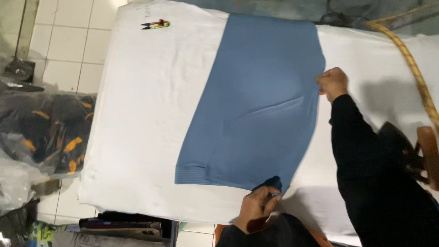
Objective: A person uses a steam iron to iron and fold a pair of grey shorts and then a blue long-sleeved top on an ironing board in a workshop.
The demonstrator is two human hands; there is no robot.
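White-covered table (151, 114) above tiled floor (68, 45)

Plain blue garment (256, 105), white table cover (146, 114), black sleeves (361, 146), red-green snips (155, 24)

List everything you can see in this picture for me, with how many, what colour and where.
Garment: one, blue, flat on the table, ribbed hem at lower left.
Table cover: one, white, across the middle.
Thread snips: one, green and red handles, top left of the cover.
Iron: one, dark with a brown handle, right edge.
Cord: one, yellowish braided, upper right.
Plastic bags: several, clear with dark and orange contents, on the floor at left.
Floor tiles: white, upper left.
Left hand: one, pinching the garment's lower corner.
Right hand: one, gripping the garment's right edge, black sleeve.
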